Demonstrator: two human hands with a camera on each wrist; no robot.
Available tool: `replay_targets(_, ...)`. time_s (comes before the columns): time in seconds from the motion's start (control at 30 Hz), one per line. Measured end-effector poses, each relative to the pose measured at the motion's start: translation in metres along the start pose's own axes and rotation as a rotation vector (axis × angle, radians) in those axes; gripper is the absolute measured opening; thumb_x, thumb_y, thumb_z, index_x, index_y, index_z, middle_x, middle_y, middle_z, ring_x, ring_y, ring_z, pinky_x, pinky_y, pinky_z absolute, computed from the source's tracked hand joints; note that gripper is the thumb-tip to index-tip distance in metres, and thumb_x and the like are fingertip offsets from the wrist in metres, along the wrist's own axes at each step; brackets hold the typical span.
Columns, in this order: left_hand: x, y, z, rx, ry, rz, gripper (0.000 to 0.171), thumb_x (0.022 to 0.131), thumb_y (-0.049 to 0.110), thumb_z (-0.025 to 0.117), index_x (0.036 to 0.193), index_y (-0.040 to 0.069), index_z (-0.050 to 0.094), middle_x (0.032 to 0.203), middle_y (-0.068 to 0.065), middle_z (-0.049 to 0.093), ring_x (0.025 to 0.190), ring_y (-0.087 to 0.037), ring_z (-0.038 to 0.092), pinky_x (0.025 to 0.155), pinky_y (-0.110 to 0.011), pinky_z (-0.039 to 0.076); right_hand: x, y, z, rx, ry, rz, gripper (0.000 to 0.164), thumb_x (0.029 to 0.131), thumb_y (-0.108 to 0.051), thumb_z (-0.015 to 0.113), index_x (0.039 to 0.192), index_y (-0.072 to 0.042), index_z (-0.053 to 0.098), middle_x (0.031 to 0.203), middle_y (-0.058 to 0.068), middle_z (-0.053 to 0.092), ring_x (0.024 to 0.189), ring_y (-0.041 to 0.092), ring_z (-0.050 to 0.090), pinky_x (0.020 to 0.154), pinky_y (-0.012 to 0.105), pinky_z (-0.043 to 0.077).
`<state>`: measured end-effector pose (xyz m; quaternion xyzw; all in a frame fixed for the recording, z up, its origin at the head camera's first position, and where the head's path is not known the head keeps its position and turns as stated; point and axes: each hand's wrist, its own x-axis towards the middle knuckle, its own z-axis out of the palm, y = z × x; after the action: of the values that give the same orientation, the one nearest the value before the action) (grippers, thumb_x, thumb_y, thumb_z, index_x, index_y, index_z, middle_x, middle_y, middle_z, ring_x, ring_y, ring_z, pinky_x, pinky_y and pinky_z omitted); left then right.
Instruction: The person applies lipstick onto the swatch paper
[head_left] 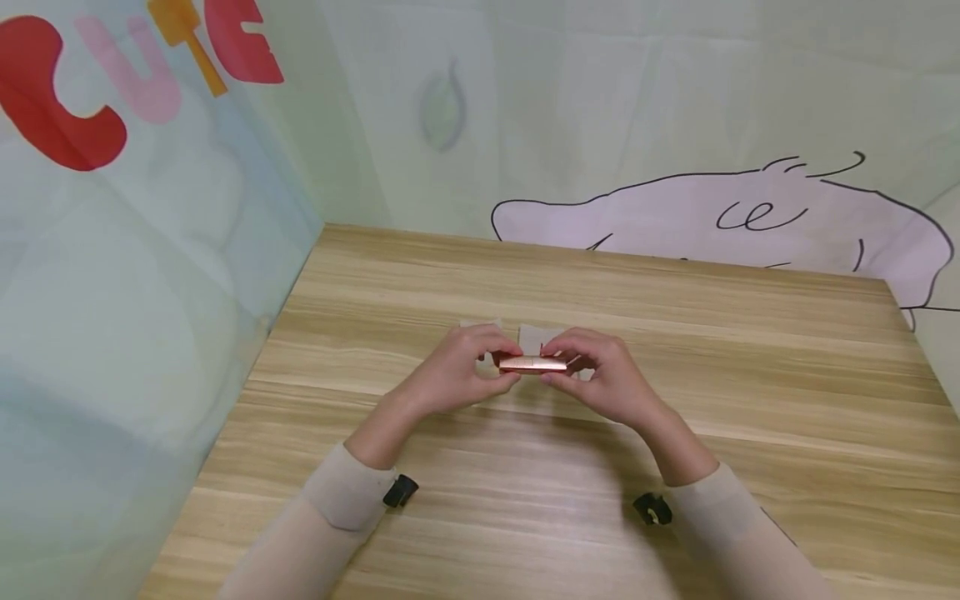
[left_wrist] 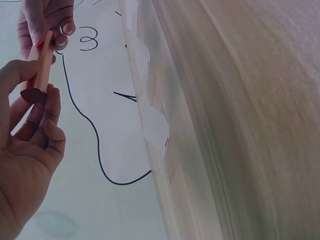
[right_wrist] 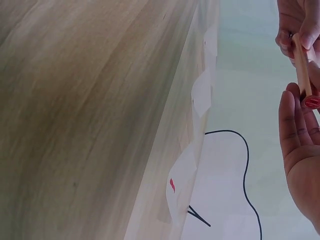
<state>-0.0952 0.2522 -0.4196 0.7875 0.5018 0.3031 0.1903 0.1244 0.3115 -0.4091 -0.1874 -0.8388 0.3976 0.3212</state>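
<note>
A slim rose-gold lipstick [head_left: 532,363] is held level over the table, crosswise in front of the person. My left hand [head_left: 453,367] pinches its left end between thumb and fingers. At the other end, my right hand [head_left: 603,375] grips it the same way, thumb on the near side. One dark almond-shaped end of the lipstick [left_wrist: 34,95] faces the left wrist view. In the right wrist view the opposite end shows a red label [right_wrist: 312,102] with pale marks. Just behind the hands lie white paper pieces [head_left: 536,336], one bearing a red smear [right_wrist: 172,185].
The wood-grain table [head_left: 750,392] stretches out on all sides of the hands. Printed fabric walls [head_left: 637,100] stand along its back and left edges. In the right wrist view, several curled paper pieces [right_wrist: 201,92] rise from the tabletop. Black wrist devices [head_left: 401,491] sit at both cuffs.
</note>
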Motion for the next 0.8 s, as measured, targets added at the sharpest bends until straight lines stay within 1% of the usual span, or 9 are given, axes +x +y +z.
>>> replay_targets(0.03, 0.0, 0.001, 0.0, 0.005, 0.005, 0.002, 0.015, 0.079, 0.017, 0.075, 0.092, 0.018, 0.068, 0.083, 0.014, 0.058, 0.079, 0.0, 0.054, 0.075, -0.032, 0.046, -0.001, 0.001, 0.0, 0.0, 0.0, -0.002, 0.022, 0.074, 0.006, 0.075, 0.094, 0.003, 0.066, 0.088, 0.013, 0.066, 0.073, 0.021, 0.063, 0.062, 0.03, 0.055)
replay_targets(0.17, 0.003, 0.003, 0.001, -0.013, 0.018, 0.024, 0.015, 0.079, 0.016, 0.074, 0.092, 0.016, 0.068, 0.085, 0.012, 0.059, 0.078, -0.001, 0.054, 0.073, -0.031, 0.048, -0.004, 0.02, 0.002, -0.006, 0.007, -0.001, 0.021, 0.075, 0.0, 0.076, 0.095, -0.002, 0.068, 0.088, 0.008, 0.066, 0.07, 0.017, 0.061, 0.06, 0.027, 0.054)
replay_targets(0.3, 0.005, 0.004, 0.002, -0.039, 0.03, 0.035, 0.014, 0.079, 0.014, 0.074, 0.092, 0.014, 0.068, 0.085, 0.009, 0.06, 0.078, -0.002, 0.054, 0.07, -0.033, 0.052, -0.007, 0.036, 0.002, -0.011, 0.012, 0.0, 0.02, 0.077, -0.009, 0.077, 0.096, -0.011, 0.069, 0.088, 0.0, 0.066, 0.067, 0.012, 0.06, 0.057, 0.024, 0.051)
replay_targets(0.43, 0.009, 0.006, 0.004, -0.059, 0.052, 0.041, 0.016, 0.079, 0.015, 0.074, 0.093, 0.014, 0.068, 0.085, 0.01, 0.06, 0.077, -0.002, 0.054, 0.07, -0.029, 0.051, -0.008, 0.039, 0.0, -0.009, 0.018, -0.016, 0.02, 0.078, -0.015, 0.077, 0.096, -0.016, 0.069, 0.088, -0.005, 0.065, 0.067, 0.01, 0.061, 0.056, 0.024, 0.051)
replay_targets(0.53, 0.013, 0.007, 0.006, -0.102, 0.073, 0.052, 0.018, 0.078, 0.015, 0.075, 0.095, 0.013, 0.069, 0.086, 0.009, 0.061, 0.077, -0.003, 0.055, 0.07, -0.026, 0.051, -0.009, 0.04, -0.001, -0.005, 0.022, -0.02, 0.02, 0.078, -0.016, 0.077, 0.097, -0.016, 0.068, 0.089, -0.005, 0.066, 0.069, 0.01, 0.063, 0.057, 0.025, 0.053)
replay_targets(0.67, 0.019, 0.011, 0.009, -0.153, 0.099, 0.061, 0.02, 0.078, 0.016, 0.076, 0.096, 0.011, 0.069, 0.088, 0.008, 0.063, 0.077, -0.003, 0.056, 0.07, -0.025, 0.051, -0.009, 0.04, -0.002, 0.007, 0.018, 0.003, 0.021, 0.078, -0.015, 0.077, 0.097, -0.016, 0.067, 0.09, -0.004, 0.066, 0.074, 0.011, 0.065, 0.062, 0.027, 0.055)
replay_targets(0.73, 0.022, 0.013, 0.01, -0.164, 0.113, 0.063, 0.022, 0.077, 0.017, 0.076, 0.097, 0.011, 0.07, 0.088, 0.008, 0.064, 0.077, -0.005, 0.056, 0.07, -0.025, 0.05, -0.01, 0.04, -0.002, 0.007, 0.015, 0.024, 0.021, 0.078, -0.014, 0.077, 0.097, -0.016, 0.067, 0.091, -0.004, 0.066, 0.076, 0.011, 0.065, 0.064, 0.026, 0.055)
replay_targets(0.8, 0.024, 0.015, 0.011, -0.182, 0.122, 0.062, 0.022, 0.077, 0.017, 0.077, 0.097, 0.011, 0.07, 0.088, 0.008, 0.064, 0.077, -0.008, 0.057, 0.07, -0.025, 0.05, -0.01, 0.037, -0.003, 0.016, 0.019, 0.037, 0.021, 0.078, -0.01, 0.077, 0.096, -0.014, 0.067, 0.091, -0.002, 0.067, 0.076, 0.012, 0.066, 0.065, 0.027, 0.056)
